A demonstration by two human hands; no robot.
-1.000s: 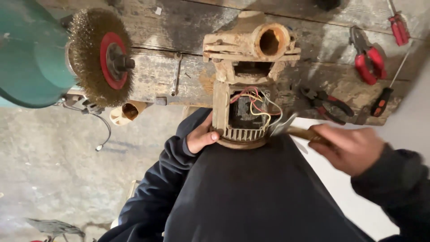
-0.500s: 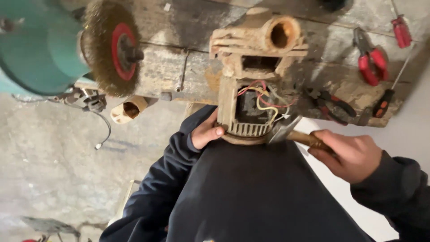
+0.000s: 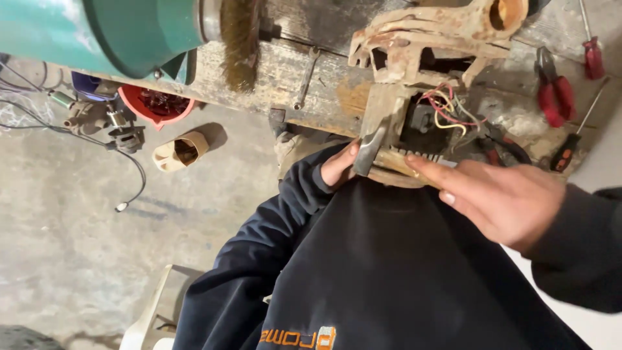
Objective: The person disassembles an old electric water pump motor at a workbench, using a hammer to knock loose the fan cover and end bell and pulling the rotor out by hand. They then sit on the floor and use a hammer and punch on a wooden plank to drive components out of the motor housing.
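Note:
A rusty motor housing [image 3: 427, 39] with coloured wires [image 3: 447, 107] showing inside rests on the edge of a worn wooden bench [image 3: 285, 71], pressed against my dark sweater. My left hand [image 3: 337, 170] grips the housing's lower left rim. In my right hand [image 3: 512, 204] is a hammer, my forefinger stretched along its wooden handle. The metal hammer head [image 3: 368, 150] lies against the lower left side of the housing, close to my left thumb.
A green bench grinder [image 3: 123, 29] with a wire brush wheel [image 3: 240, 39] stands at the left. Red pliers [image 3: 554, 87], two screwdrivers [image 3: 591, 45] and a spanner [image 3: 306, 78] lie on the bench. On the concrete floor are a red bowl [image 3: 155, 104], a cardboard tube [image 3: 181, 149] and cables [image 3: 97, 120].
My right hand has swung the hammer from the housing's right side across to its lower left. The view has moved closer and to the right.

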